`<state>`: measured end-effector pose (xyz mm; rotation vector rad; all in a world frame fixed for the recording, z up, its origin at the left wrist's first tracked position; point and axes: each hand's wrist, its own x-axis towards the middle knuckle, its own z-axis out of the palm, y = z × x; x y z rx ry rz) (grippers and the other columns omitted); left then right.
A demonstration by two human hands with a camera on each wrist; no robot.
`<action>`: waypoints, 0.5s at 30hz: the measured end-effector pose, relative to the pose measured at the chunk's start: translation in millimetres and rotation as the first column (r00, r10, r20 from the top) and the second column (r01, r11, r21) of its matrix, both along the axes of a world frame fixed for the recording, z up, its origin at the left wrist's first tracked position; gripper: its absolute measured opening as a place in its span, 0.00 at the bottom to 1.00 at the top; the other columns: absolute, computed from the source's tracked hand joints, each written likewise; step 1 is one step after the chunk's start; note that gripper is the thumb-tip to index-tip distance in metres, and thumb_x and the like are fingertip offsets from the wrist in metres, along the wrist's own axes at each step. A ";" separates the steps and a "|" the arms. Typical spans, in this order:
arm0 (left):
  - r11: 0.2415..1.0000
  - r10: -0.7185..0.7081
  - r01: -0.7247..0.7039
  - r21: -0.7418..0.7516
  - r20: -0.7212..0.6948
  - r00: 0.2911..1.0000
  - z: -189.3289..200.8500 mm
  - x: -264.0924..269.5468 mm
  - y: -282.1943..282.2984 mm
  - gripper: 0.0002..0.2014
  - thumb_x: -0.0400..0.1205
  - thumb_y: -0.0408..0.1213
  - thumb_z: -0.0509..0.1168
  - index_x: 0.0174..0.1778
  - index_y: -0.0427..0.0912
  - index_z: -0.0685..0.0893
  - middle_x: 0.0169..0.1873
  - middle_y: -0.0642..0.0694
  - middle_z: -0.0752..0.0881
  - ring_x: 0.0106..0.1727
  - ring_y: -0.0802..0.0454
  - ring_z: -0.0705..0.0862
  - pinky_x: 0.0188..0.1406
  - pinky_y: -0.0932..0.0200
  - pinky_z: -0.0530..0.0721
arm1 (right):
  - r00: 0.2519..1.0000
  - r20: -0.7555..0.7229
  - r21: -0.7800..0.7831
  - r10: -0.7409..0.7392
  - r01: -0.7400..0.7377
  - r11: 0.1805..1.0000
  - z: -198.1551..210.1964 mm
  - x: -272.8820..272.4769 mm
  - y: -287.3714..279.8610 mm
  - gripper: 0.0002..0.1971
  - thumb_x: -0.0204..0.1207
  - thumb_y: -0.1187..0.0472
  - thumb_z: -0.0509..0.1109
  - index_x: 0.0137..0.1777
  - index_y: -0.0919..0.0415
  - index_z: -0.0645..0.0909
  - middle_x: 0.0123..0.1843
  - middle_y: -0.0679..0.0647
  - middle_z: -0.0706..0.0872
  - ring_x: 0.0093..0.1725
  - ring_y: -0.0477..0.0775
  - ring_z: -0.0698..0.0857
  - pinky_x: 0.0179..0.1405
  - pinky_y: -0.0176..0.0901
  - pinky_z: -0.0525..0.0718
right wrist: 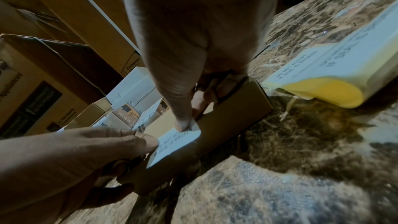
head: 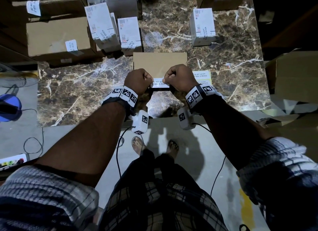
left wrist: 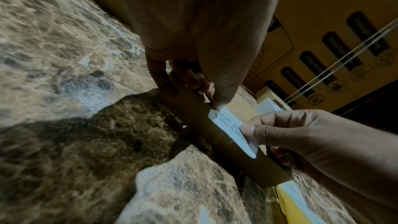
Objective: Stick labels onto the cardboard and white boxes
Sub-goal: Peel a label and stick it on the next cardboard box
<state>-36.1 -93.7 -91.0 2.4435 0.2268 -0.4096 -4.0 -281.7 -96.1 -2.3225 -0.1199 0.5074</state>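
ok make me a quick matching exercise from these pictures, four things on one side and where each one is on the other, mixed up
Things:
1. label
2. flat cardboard box
3. label roll
4. lone white box

Places:
A. standing alone on the marble table's far right part
B. pinched at its ends by the left hand and right hand
C. lying on the table just right of the right hand
D. under the label, at the near middle of the table

Pairs: 1-B, 2-D, 3-C, 4-A
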 end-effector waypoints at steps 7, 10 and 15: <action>1.000 0.015 -0.015 0.000 0.041 0.999 -7.7 -1.1 -2.1 0.04 0.80 0.40 0.68 0.42 0.45 0.84 0.37 0.53 0.85 0.43 0.52 0.82 0.42 0.58 0.77 | 0.998 0.049 -0.070 0.033 -0.030 0.997 -0.1 -0.5 3.2 0.07 0.70 0.59 0.81 0.35 0.54 0.86 0.37 0.44 0.87 0.42 0.46 0.86 0.44 0.37 0.82; 0.997 0.069 -0.068 -0.035 0.054 0.996 -9.9 -2.3 0.5 0.09 0.79 0.41 0.71 0.46 0.43 0.78 0.39 0.49 0.83 0.41 0.50 0.81 0.41 0.58 0.75 | 0.998 0.055 -0.088 0.012 -0.007 0.996 -3.8 -0.7 2.4 0.12 0.69 0.57 0.83 0.38 0.55 0.81 0.37 0.47 0.85 0.40 0.49 0.84 0.40 0.41 0.79; 0.996 0.082 -0.080 -0.046 0.045 0.996 -11.0 -2.5 0.5 0.10 0.81 0.41 0.70 0.48 0.44 0.75 0.37 0.51 0.80 0.42 0.49 0.80 0.41 0.59 0.73 | 0.996 0.078 -0.124 -0.036 0.045 0.991 -8.9 0.2 0.7 0.20 0.67 0.53 0.84 0.41 0.58 0.74 0.36 0.49 0.81 0.38 0.54 0.81 0.35 0.43 0.70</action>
